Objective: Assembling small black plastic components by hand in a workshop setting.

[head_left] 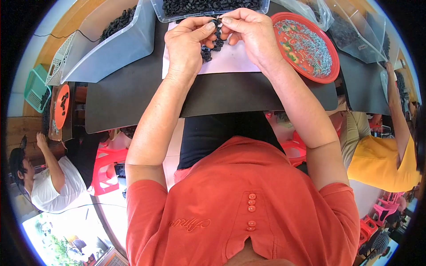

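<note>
My left hand (190,40) and my right hand (254,33) meet over a white sheet (237,62) at the table's far side. Between the left thumb and fingers is a small black plastic part (217,22). The right thumb and forefinger are pinched together at its upper end; whatever they grip there is too small to make out. Beneath the hands, several similar black parts (207,54) lie on the sheet, partly covered by my fingers. A round red tray (336,66) beside my right hand carries many small silvery-blue pieces (310,46).
Just beyond my hands stands a clear bin (213,17) of black parts. A large translucent bin (115,60) is at the left, another container (359,44) at the right beside a plastic bag (310,13). People sit at left (57,186) and right (381,157).
</note>
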`<action>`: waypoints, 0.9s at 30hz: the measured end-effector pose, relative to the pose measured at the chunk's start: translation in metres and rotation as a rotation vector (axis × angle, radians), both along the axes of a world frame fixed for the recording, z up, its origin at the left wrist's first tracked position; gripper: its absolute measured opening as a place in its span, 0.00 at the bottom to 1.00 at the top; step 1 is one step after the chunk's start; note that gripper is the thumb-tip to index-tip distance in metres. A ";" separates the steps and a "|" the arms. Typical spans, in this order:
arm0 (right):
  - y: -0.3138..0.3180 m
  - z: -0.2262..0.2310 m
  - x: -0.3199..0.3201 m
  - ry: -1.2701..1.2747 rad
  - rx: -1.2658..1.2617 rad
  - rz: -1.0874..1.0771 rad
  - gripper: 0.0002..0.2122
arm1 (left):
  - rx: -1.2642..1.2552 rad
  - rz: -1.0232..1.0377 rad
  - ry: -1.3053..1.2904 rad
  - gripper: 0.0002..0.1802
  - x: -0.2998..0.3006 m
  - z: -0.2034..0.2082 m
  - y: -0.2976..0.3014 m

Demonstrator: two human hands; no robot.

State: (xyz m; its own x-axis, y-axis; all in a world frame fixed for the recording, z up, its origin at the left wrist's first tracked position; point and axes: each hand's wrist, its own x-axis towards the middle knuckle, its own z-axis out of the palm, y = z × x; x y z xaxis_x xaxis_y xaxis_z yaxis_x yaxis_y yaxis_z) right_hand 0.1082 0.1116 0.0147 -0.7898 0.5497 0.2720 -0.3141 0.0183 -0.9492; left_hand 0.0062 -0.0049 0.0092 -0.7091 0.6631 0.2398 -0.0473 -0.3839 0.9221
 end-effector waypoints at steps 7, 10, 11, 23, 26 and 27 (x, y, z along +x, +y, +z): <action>-0.004 0.001 0.002 0.002 0.056 -0.015 0.07 | 0.003 0.001 -0.002 0.05 0.002 0.001 -0.001; -0.005 0.001 0.002 -0.050 0.094 -0.064 0.07 | -0.009 0.001 0.009 0.05 0.003 0.002 -0.001; -0.006 0.001 0.002 -0.050 0.094 -0.063 0.07 | -0.009 0.001 0.008 0.05 0.004 0.002 -0.001; -0.008 -0.005 0.001 -0.105 0.374 -0.217 0.04 | -0.130 0.137 0.264 0.03 0.008 -0.004 -0.001; -0.007 -0.011 -0.002 -0.090 0.523 -0.289 0.04 | -0.142 0.203 0.411 0.04 0.008 -0.007 0.000; -0.007 -0.013 -0.002 -0.077 0.524 -0.285 0.04 | -0.143 0.203 0.425 0.04 0.008 -0.007 -0.001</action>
